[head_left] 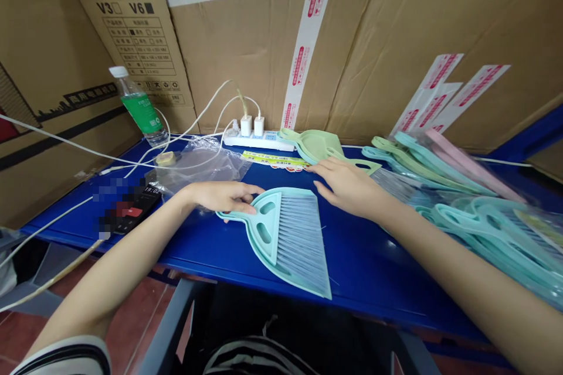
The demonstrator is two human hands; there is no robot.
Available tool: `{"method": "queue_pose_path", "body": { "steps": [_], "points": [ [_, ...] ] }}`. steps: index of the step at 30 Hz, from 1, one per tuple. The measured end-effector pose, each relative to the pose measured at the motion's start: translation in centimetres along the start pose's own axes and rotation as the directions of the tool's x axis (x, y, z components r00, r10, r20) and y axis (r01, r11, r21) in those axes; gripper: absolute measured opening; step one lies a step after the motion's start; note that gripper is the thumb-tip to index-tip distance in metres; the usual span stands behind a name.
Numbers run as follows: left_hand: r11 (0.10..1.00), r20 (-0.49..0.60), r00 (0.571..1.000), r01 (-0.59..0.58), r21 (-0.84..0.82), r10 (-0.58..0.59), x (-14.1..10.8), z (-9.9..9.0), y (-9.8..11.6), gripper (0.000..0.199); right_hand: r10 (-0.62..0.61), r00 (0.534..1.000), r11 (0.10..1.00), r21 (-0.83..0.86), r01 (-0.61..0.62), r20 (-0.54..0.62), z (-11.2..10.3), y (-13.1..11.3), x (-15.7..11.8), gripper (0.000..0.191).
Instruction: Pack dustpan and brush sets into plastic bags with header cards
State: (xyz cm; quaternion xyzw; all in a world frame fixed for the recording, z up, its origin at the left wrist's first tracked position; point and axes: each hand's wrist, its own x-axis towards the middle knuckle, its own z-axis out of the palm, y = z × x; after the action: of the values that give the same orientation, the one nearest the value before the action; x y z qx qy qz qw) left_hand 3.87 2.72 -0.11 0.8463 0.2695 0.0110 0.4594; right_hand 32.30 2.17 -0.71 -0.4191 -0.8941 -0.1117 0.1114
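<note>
My left hand (224, 196) grips the handle of a light teal dustpan (253, 240), thumb on top and fingertips partly hidden below. Nested in the pan is a small hand brush (277, 228) with grey-blue bristles pointing right. The set lies over the front part of the blue table. My right hand (345, 187) reaches in from the right, fingers stretched and thumb apart. Its fingertips are at the right end of a yellow-green label strip (272, 158), by some red round stickers (288, 168); whether they touch it I cannot tell.
Green dustpan sets (319, 143) lie at the back. Bagged teal, green and pink sets (461, 164) and more teal sets (492, 220) pile up on the right. A power strip (259, 139), plastic bag (202, 164), phone (138, 208), bottle (143, 111) and loose white cables surround the left side.
</note>
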Motion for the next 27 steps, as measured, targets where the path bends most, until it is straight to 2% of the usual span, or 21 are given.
{"method": "queue_pose_path", "body": {
  "steps": [3, 5, 13, 17, 24, 27],
  "points": [
    [1.000, 0.017, 1.000, 0.018, -0.016, -0.018, 0.0, -0.1, -0.4, 0.052, 0.009, 0.986, 0.996, -0.085, 0.006, 0.169, 0.0, -0.2, 1.8, 0.031],
    [1.000, 0.026, 0.999, 0.019, -0.022, -0.019, 0.1, -0.1, -0.7, 0.054, -0.002, 0.974, 0.993, -0.116, 0.030, 0.228, 0.0, -0.4, 3.1, 0.032],
    [0.999, 0.021, 0.999, -0.029, -0.036, 0.030, 0.0, -0.1, -1.0, 0.046, 0.018, 0.977, 0.979, -0.200, 0.026, 0.214, 1.6, -1.5, 7.1, 0.032],
    [0.999, 0.010, 0.999, -0.043, -0.012, 0.044, 0.1, -0.1, -0.9, 0.045, 0.020, 0.974, 0.976, -0.214, 0.030, 0.226, 1.9, -2.2, 7.3, 0.034],
    [0.999, 0.043, 0.999, 0.028, -0.030, -0.027, -0.1, -0.1, -0.9, 0.048, 0.043, 0.967, 0.982, -0.187, 0.006, 0.253, 1.0, -2.8, 6.9, 0.032],
    [1.000, 0.033, 0.999, 0.015, -0.015, -0.014, -0.1, -0.1, -0.8, 0.045, 0.061, 0.969, 0.984, -0.177, -0.018, 0.240, 0.8, -3.2, 6.9, 0.035]
  ]
}}
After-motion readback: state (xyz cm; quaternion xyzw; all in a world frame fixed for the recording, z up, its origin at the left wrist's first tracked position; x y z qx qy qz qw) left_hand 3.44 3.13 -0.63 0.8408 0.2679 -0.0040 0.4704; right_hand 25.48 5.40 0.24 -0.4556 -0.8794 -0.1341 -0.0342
